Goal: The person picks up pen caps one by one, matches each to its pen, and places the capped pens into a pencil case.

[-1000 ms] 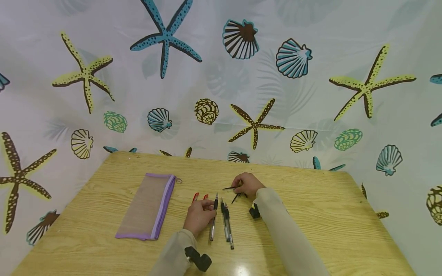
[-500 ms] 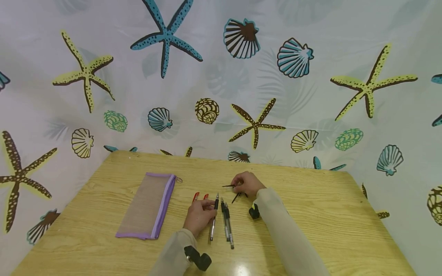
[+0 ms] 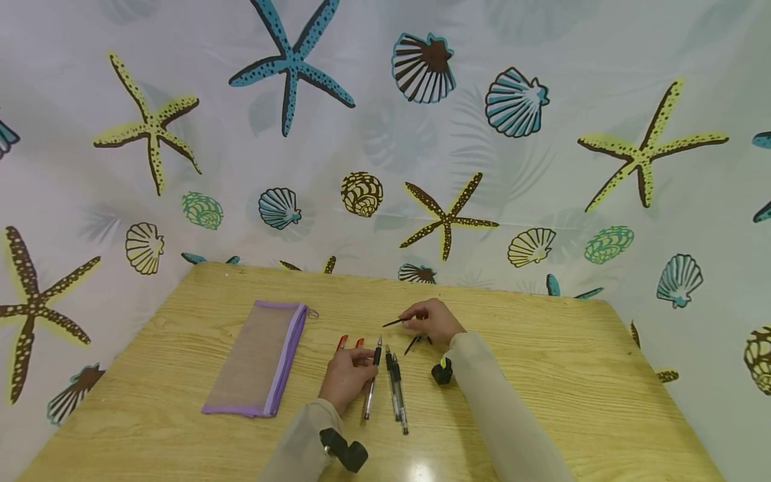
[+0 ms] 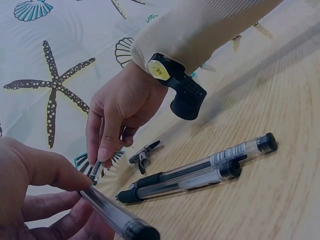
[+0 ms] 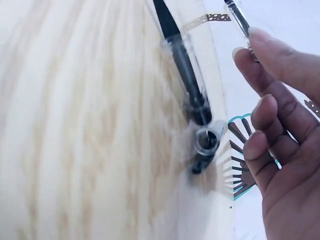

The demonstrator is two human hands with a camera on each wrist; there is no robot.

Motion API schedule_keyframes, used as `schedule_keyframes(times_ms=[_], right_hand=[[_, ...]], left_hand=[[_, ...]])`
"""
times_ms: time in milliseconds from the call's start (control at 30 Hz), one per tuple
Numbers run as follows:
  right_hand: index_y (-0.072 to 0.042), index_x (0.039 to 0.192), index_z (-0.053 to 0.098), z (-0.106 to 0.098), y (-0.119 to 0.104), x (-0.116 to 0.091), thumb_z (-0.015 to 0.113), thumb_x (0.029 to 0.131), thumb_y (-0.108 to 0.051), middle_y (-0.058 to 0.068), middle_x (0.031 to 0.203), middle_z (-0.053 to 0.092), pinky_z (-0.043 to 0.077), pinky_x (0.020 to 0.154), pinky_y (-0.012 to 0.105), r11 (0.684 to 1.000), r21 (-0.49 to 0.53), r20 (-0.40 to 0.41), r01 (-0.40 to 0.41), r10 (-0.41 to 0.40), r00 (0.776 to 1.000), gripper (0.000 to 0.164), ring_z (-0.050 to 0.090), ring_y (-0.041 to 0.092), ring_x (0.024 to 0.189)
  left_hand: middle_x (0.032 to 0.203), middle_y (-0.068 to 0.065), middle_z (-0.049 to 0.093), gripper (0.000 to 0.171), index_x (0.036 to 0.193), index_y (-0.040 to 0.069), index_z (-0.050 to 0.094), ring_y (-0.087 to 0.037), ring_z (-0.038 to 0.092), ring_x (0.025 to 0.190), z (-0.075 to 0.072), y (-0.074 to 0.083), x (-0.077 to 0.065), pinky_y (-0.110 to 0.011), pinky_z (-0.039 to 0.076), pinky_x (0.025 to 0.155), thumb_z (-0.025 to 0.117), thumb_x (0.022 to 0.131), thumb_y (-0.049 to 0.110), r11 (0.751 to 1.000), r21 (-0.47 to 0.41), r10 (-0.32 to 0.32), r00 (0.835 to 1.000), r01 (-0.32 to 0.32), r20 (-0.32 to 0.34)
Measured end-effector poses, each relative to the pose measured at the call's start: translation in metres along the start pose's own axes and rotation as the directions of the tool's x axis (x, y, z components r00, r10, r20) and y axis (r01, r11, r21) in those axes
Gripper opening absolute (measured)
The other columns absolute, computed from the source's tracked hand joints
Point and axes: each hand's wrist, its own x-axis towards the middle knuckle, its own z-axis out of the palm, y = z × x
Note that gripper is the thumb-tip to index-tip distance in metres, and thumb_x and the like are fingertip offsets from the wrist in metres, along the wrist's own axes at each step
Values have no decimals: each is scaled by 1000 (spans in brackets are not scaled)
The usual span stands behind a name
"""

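Observation:
My left hand grips a clear-barrelled gel pen with a black grip, its bare tip pointing away from me. Between thumb and index finger, my right hand pinches a clear pen cap with a black clip, raised over the table. Below that hand, more clear caps with black clips lie on the wood. Two uncapped gel pens rest side by side just right of the held pen. Red pen ends stick out past my left hand, which hides the rest of them.
A mesh zip pouch with purple edging lies flat at the left of the wooden table. Behind the table's far edge hangs a cloth printed with shells and starfish.
The cap in my right hand has tilted and shifted slightly left, its end now nearer the pen tip. My left hand and its pen stay almost still.

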Motion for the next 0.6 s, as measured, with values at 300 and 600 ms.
schedule_keyframes(times_ms=[300,600], right_hand=[[4,112,69,3,-1,-5,63,92,-8,15,109,68,54,71,36,986,163,-20,28,-25,999,24,66,26,88],[7,109,66,11,-4,-6,67,90,-7,15,103,68,54,78,37,963,266,-75,34,-14,997,24,64,16,86]], left_hand=[[90,-9,63,29,113,-2,68,-15,58,67,0,0,-1,-29,52,59,67,84,2,1000,3,-2,1000,2,-3],[89,-9,63,29,113,-2,67,-14,58,67,0,1,-2,-30,52,59,66,84,2,1000,3,-4,1000,4,5]])
